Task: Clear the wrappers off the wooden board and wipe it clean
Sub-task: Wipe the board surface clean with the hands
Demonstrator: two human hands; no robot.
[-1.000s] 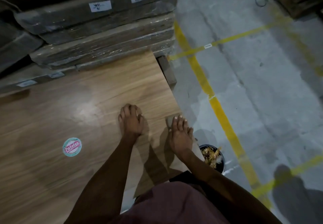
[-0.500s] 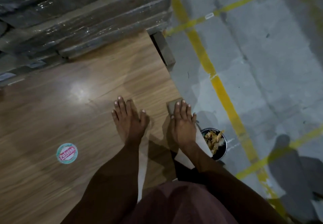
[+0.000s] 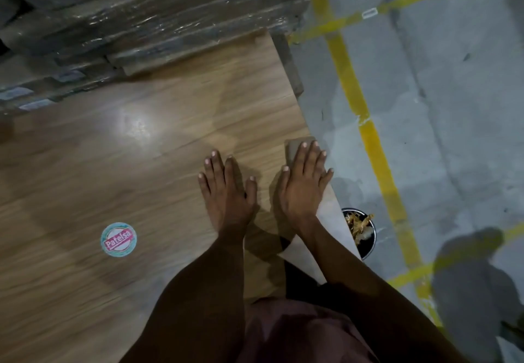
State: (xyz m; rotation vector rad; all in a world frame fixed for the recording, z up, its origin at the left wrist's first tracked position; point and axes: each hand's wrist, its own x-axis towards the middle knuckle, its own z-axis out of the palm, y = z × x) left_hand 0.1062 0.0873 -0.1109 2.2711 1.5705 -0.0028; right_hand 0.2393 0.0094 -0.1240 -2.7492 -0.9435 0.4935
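1. The left hand (image 3: 226, 192) lies flat on the wooden board (image 3: 141, 164).
2. The right hand (image 3: 304, 187) presses a grey pad (image 3: 293, 150) at the board's right edge.
3. A round sticker (image 3: 118, 239) lies left.

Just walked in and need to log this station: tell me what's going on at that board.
A person is leaning over a large wooden board with both bare hands flat on it. The left hand presses on the bare wood; the right hand lies at the board's right edge on a flat grey piece, possibly a pad or wrapper. A round Patelsa sticker sits on the board to the left. A dark bucket holding scraps stands on the floor beside the edge.
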